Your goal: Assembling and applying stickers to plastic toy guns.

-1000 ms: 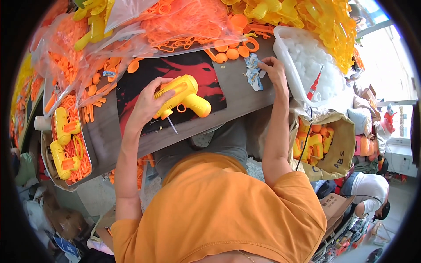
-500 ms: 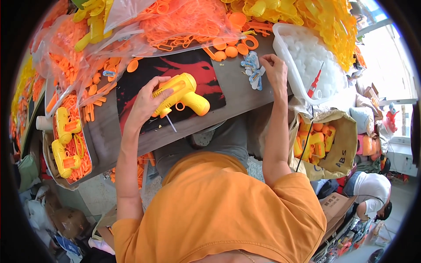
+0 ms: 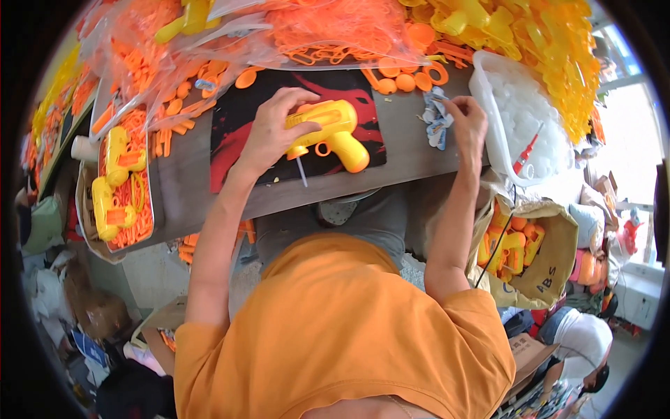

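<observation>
My left hand (image 3: 273, 133) is wrapped round the rear of a yellow toy gun (image 3: 340, 133). Its grip points down to the right, an orange ring trigger (image 3: 322, 149) sits beneath the body, and a thin pale stick (image 3: 301, 172) hangs from its underside. The gun is over a black and red mat (image 3: 234, 133). To the right, my right hand (image 3: 472, 126) has thumb and fingers pinched together at the edge of a small pile of blue and white sticker-like slips (image 3: 437, 126). Whatever lies between those fingertips is too small to make out.
Bags of orange parts (image 3: 335, 31) and loose orange caps (image 3: 405, 82) line the table's back. A white tub (image 3: 494, 133) of translucent pieces holds a red screwdriver (image 3: 525, 155). Toy guns fill a sack (image 3: 558, 269) at right and top a box (image 3: 150, 216) at left.
The whole view has shifted, so the table appears farther right. My left hand still holds the toy gun. The right hand's fingertips stay beside the slips, pinched.
</observation>
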Tool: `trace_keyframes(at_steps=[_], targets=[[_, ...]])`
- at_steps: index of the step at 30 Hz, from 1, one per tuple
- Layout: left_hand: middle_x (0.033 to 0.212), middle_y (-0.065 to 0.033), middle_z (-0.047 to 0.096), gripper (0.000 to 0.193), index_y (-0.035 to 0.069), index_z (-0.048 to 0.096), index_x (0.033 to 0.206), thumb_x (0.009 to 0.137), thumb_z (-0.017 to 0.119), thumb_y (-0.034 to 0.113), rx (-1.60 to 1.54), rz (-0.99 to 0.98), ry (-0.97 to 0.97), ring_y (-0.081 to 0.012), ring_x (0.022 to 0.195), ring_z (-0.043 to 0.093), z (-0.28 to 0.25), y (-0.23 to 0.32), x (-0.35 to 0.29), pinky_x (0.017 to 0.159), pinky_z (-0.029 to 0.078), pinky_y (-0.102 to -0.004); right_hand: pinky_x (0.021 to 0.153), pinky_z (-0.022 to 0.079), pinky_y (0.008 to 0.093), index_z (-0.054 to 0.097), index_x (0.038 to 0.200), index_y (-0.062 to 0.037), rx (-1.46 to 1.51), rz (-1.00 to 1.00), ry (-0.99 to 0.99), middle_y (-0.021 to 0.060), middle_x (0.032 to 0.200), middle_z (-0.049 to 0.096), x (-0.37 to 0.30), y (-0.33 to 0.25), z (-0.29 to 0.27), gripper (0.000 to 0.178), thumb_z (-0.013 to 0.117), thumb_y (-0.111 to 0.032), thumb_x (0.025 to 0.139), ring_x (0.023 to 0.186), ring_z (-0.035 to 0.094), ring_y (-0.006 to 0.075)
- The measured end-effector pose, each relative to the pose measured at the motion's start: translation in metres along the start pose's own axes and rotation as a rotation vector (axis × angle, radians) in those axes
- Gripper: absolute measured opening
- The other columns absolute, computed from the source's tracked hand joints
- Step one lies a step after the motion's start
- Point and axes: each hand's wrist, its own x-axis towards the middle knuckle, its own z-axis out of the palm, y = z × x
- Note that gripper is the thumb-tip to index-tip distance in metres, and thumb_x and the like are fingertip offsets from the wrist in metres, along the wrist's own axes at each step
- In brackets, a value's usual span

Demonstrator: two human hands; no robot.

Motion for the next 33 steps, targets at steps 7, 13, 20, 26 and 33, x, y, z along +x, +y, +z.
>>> trace_keyframes(at_steps=[7, 13, 20, 26, 33], targets=[[0.098, -0.0020, 0.063, 0.020, 0.007, 0.067, 0.091, 0.075, 0.075, 0.017, 0.461, 0.296, 0.147, -0.0222, 0.095, 0.059, 0.007, 0.004, -0.006, 0.088, 0.042, -0.0357, 0.070, 0.043, 0.0207, 0.067, 0.097, 0.0001, 0.343, 0.019, -0.098, 0.0006, 0.082, 0.064, -0.018, -0.042, -0.009, 0.015, 0.069, -0.008, 0.084, 0.075, 0.055, 0.0068], [0.096, -0.0023, 0.064, 0.022, 0.006, 0.068, 0.092, 0.073, 0.077, 0.014, 0.371, 0.284, 0.227, -0.0204, 0.090, 0.059, 0.015, -0.007, -0.014, 0.083, 0.044, -0.0336, 0.071, 0.042, 0.0180, 0.064, 0.097, -0.0021, 0.559, 0.072, -0.380, -0.0017, 0.082, 0.061, -0.057, -0.073, 0.048, 0.015, 0.070, -0.006, 0.084, 0.075, 0.054, 0.0040], [0.097, -0.0024, 0.065, 0.023, 0.007, 0.069, 0.094, 0.073, 0.077, 0.012, 0.289, 0.239, 0.239, -0.0197, 0.090, 0.059, 0.015, -0.007, -0.015, 0.083, 0.044, -0.0327, 0.062, 0.039, 0.0166, 0.064, 0.094, -0.0016, 0.361, -0.044, -0.423, -0.0036, 0.079, 0.060, -0.069, -0.095, 0.079, 0.015, 0.072, -0.007, 0.082, 0.070, 0.050, 0.0015], [0.096, -0.0028, 0.065, 0.023, 0.007, 0.068, 0.093, 0.073, 0.078, 0.012, 0.274, 0.214, 0.236, -0.0202, 0.088, 0.059, 0.016, -0.007, -0.014, 0.080, 0.045, -0.0327, 0.064, 0.042, 0.0219, 0.065, 0.090, -0.0005, 0.208, -0.130, -0.376, 0.0003, 0.074, 0.062, -0.074, -0.110, 0.084, 0.015, 0.071, -0.008, 0.079, 0.067, 0.052, 0.0056], [0.097, -0.0015, 0.063, 0.022, 0.007, 0.068, 0.091, 0.072, 0.078, 0.012, 0.354, 0.160, 0.229, -0.0205, 0.089, 0.058, 0.019, 0.002, -0.015, 0.079, 0.047, -0.0335, 0.064, 0.045, 0.0225, 0.065, 0.091, 0.0001, 0.105, -0.163, -0.347, 0.0007, 0.073, 0.062, -0.079, -0.109, 0.087, 0.014, 0.069, -0.010, 0.081, 0.068, 0.053, 0.0069]])
